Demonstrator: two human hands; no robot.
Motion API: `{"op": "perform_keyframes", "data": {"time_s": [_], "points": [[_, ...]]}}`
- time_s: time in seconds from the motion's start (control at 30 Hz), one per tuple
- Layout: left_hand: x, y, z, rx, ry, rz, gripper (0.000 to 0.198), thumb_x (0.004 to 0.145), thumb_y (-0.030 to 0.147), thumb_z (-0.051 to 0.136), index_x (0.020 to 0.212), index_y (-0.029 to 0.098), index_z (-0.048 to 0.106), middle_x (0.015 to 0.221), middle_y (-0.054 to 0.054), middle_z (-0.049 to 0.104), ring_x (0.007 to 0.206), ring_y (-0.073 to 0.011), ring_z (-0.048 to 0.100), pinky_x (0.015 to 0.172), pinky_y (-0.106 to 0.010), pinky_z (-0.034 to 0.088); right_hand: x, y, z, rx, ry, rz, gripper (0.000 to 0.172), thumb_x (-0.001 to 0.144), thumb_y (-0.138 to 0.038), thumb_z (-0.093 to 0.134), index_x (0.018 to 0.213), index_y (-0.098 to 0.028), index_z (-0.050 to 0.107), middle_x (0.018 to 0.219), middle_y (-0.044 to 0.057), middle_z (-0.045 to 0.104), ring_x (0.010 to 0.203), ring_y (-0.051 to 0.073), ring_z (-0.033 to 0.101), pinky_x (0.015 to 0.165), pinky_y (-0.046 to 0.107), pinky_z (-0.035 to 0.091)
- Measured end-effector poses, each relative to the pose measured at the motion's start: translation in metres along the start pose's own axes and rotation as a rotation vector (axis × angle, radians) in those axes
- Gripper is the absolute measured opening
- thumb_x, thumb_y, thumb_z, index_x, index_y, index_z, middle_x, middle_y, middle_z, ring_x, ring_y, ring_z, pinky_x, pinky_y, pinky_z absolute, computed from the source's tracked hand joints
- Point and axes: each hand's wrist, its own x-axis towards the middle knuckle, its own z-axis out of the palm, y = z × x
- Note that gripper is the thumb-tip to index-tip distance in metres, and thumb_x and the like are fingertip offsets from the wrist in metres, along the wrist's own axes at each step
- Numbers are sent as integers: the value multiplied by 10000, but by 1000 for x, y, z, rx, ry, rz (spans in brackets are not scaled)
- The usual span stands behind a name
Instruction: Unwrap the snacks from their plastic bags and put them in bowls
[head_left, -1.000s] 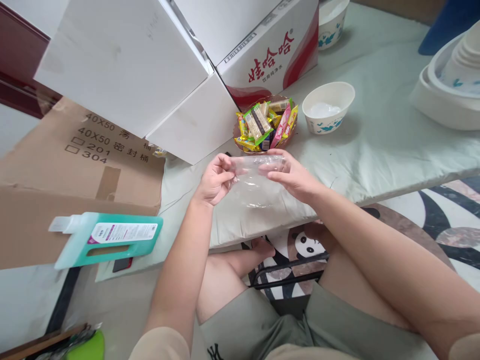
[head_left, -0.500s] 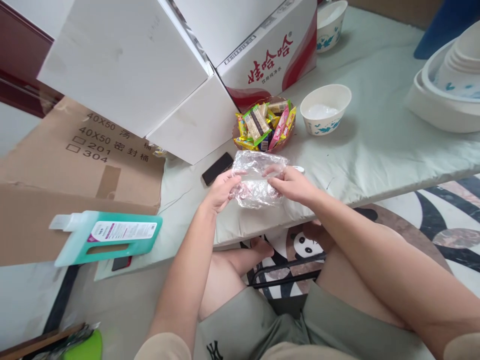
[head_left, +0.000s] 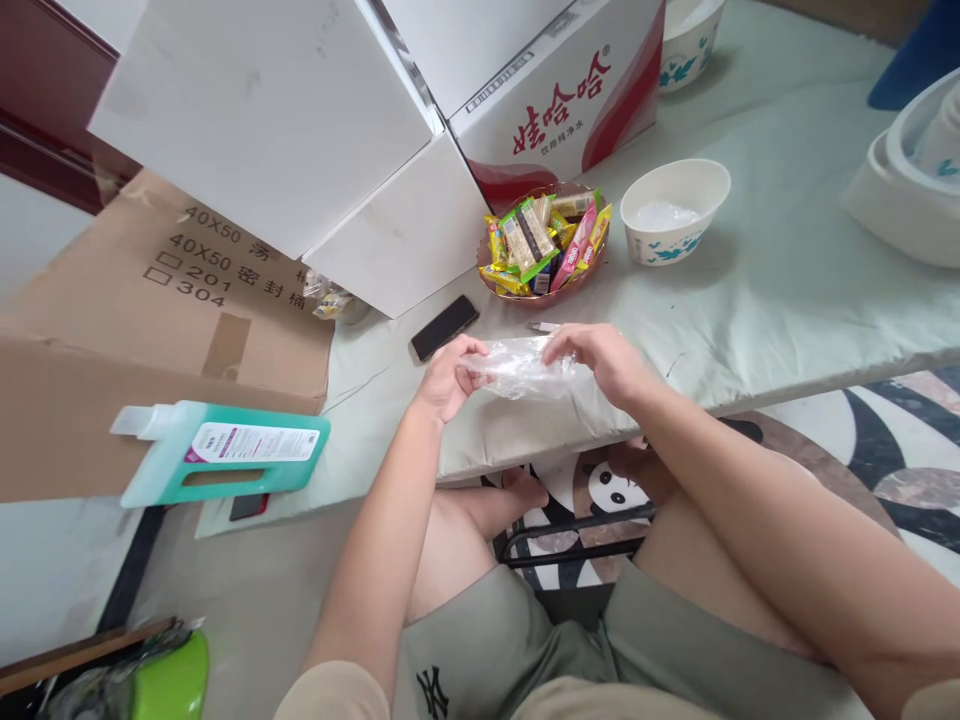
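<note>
One clear plastic sheet in the grip of left hand and right hand, one phone nearby

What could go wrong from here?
1. The clear plastic film is bunched between the left hand and right hand; it could tear or cling to itself.
2. The black smartphone lies just beyond the left hand, so a forward reach might nudge it.
3. The bottle of green liquid is near the table's edge; a wide sweep of the left arm might knock it.
</note>
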Motion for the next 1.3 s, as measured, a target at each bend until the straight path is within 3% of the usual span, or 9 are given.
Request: {"op": "perform_keyframes", "data": {"time_s": [0.2,0.33,0.47,0.63,0.77,0.9,1.07,1.2,1.3], "points": [[0,7,5,305,-37,210,348,583,146,756,910,190,645,1019,-17,655,738,-103,623,638,-223,516,1,6,2,-316,245,-187,208,709,-363,727,829,-237,612,1071,80,672,1070,269,603,985,424,434],[-1,23,16,572,-6,415,413,659,127,710,1057,230,673,1159,-65,655,1029,-200,651,876,-318,545,3,9,5,-275,-17,-22,172,741,-383,673,790,-231,608,777,14,631,782,221,600,771,367,463],[0,39,44,885,-5,667,398,704,184,760,1094,230,699,1288,-94,663,1286,-283,567,1143,-403,408,8,1,5,-178,86,55,161,752,-358,594,679,-216,570,665,-9,579,675,184,555,671,322,422],[19,54,73,896,-262,444,241,830,296,674,1042,202,737,963,-41,753,853,-213,675,789,-314,509,15,-8,-3,291,273,-14,240,748,-401,574,881,-218,655,888,18,697,835,188,633,773,321,483],[51,85,103,911,-58,708,64,790,207,677,826,204,729,831,-26,684,792,-193,611,757,-298,464,22,-6,-11,380,593,171,196,753,-415,538,830,-237,568,974,27,708,793,176,664,677,292,474],[93,115,161,1007,-87,920,87,774,127,675,802,209,682,858,-38,639,916,-221,609,884,-320,448,30,-3,-12,371,514,177,168,772,-409,537,799,-243,537,886,7,692,740,165,661,662,289,478],[145,107,232,1307,-331,855,195,700,-8,649,725,185,632,835,-68,615,1067,-305,631,977,-382,436,35,0,-15,315,432,162,107,787,-338,506,765,-238,537,801,-2,681,685,154,654,690,304,501],[183,92,266,1608,-622,504,230,586,-61,681,562,154,603,697,-40,564,1081,-352,643,1071,-461,392,34,-1,-29,244,452,113,88,797,-305,507,774,-236,556,817,4,694,723,161,665,712,311,519],[212,90,275,1338,-588,281,230,510,-91,686,489,123,605,615,-20,555,948,-322,671,1012,-478,442,33,-5,-42,249,488,118,93,801,-302,502,768,-236,558,820,7,696,736,165,661,712,313,528]]}}
